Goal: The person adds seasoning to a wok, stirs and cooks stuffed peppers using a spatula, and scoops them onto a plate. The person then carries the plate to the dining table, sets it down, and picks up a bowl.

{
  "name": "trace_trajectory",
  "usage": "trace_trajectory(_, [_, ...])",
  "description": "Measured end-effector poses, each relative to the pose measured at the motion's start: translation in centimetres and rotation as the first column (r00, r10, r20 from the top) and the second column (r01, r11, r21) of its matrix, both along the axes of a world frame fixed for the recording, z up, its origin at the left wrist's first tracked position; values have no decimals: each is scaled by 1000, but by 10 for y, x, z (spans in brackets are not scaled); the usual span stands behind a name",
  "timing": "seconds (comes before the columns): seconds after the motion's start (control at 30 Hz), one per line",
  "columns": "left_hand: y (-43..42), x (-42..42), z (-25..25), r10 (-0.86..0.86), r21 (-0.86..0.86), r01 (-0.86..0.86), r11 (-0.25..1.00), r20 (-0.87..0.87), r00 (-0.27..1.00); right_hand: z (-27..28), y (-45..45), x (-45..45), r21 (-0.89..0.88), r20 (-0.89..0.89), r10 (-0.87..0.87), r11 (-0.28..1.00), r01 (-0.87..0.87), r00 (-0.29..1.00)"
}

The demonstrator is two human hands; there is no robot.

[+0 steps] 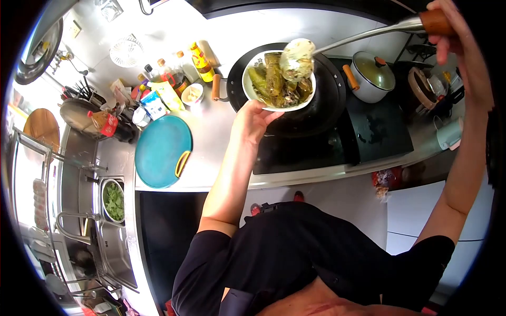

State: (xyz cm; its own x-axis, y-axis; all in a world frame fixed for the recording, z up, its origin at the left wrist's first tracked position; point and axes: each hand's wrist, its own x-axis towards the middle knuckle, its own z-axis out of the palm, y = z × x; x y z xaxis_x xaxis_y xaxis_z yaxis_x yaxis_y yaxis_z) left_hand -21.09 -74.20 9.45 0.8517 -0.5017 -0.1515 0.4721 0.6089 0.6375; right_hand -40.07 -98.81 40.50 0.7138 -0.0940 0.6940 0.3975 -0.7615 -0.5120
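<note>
My left hand [252, 121] grips the near rim of a white bowl [282, 109], thumb over the edge. In it lie cooked green peppers [273, 73], soft and browned in places. The bowl is held above a black wok [321, 113] with a wooden side handle [216, 87]. My right hand [457, 31], at the upper right, is closed around the wooden handle of a metal ladle [363, 38]. The ladle's round, food-smeared head is over the right part of the bowl; whether it touches the peppers I cannot tell.
Right of the wok stands a lidded white pot [373, 76]. A teal cutting board [164, 150] lies on the left counter, with sauce bottles [202, 62], a small bowl [192, 94] and a cola bottle [113, 126] behind. Leafy greens [113, 201] sit in a sink basin.
</note>
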Motion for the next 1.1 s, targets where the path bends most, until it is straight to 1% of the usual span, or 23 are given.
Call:
trace_trajectory(0.13, [14, 9, -7, 35, -44, -36, 998, -35, 999, -18, -43, 4, -12, 124, -90, 996, 92, 988])
trace_trajectory(0.2, [30, 13, -12, 62, -65, -63, 996, -8, 998, -29, -71, 10, -11, 168, -168, 985, 172, 972])
trace_trajectory(0.23, [39, 12, -11, 86, -68, -86, 994, 8, 996, -40, -81, 18, -1, 144, -201, 979, 203, 969])
trace_trajectory(0.27, [45, 7, -1, 137, -15, -137, 991, -6, 991, -54, -90, 28, 7, 97, -223, 975, 223, 970])
trace_trajectory(0.3, [53, 2, 2, 198, 9, -198, 980, 46, 979, -69, -105, 41, 83, -91, -263, 959, 270, 961])
trace_trajectory(0.33, [62, 0, 3, 234, 29, -236, 971, 50, 971, -88, -89, 53, 50, -106, -82, 995, 88, 991])
trace_trajectory(0.37, [70, -2, 4, 272, 47, -274, 960, 57, 961, -106, -74, 67, 87, -199, -21, 995, 39, 980])
trace_trajectory(0.4, [78, -6, 6, 296, 43, -297, 954, 37, 955, -123, -75, 82, 68, -270, 58, 997, -41, 961])
trace_trajectory(0.43, [87, -11, 8, 323, 39, -323, 945, 18, 946, -137, -71, 91, 61, -306, 90, 995, -74, 948])
trace_trajectory(0.5, [105, -19, 6, 377, 67, -376, 924, 0, 926, -154, -68, 108, 21, -434, 51, 999, -47, 899])
trace_trajectory(0.57, [121, -31, 3, 403, 80, -402, 912, 7, 915, -168, -78, 125, 60, -502, 66, 997, -42, 862])
trace_trajectory(0.63, [134, -42, -3, 450, 80, -448, 890, -4, 893, -189, -103, 142, 253, -544, 166, 967, -27, 823])
trace_trajectory(0.7, [142, -55, -5, 483, 98, -481, 871, 0, 875, -229, -136, 157, 458, -568, 274, 889, 21, 776])
trace_trajectory(0.77, [148, -61, -8, 506, 107, -502, 858, -9, 863, -265, -140, 162, 616, -540, 355, 785, 71, 763])
trace_trajectory(0.83, [152, -69, -8, 538, 134, -531, 837, -14, 843, -298, -129, 162, 766, -400, 422, 641, 44, 814])
trace_trajectory(0.87, [154, -71, -9, 548, 126, -542, 831, -16, 836, -306, -121, 160, 802, -387, 424, 593, 72, 819])
trace_trajectory(0.9, [155, -73, -9, 556, 125, -550, 826, -18, 831, -314, -114, 157, 838, -333, 429, 542, 56, 840])
trace_trajectory(0.97, [157, -74, -9, 566, 119, -560, 820, -19, 824, -323, -102, 151, 869, -257, 408, 493, 25, 876])
trace_trajectory(1.03, [158, -72, -11, 563, 116, -558, 822, -20, 826, -322, -83, 142, 868, -233, 326, 494, 45, 916])
trace_trajectory(1.1, [159, -68, -14, 550, 100, -545, 832, -20, 835, -325, -72, 133, 888, -214, 274, 455, 69, 938])
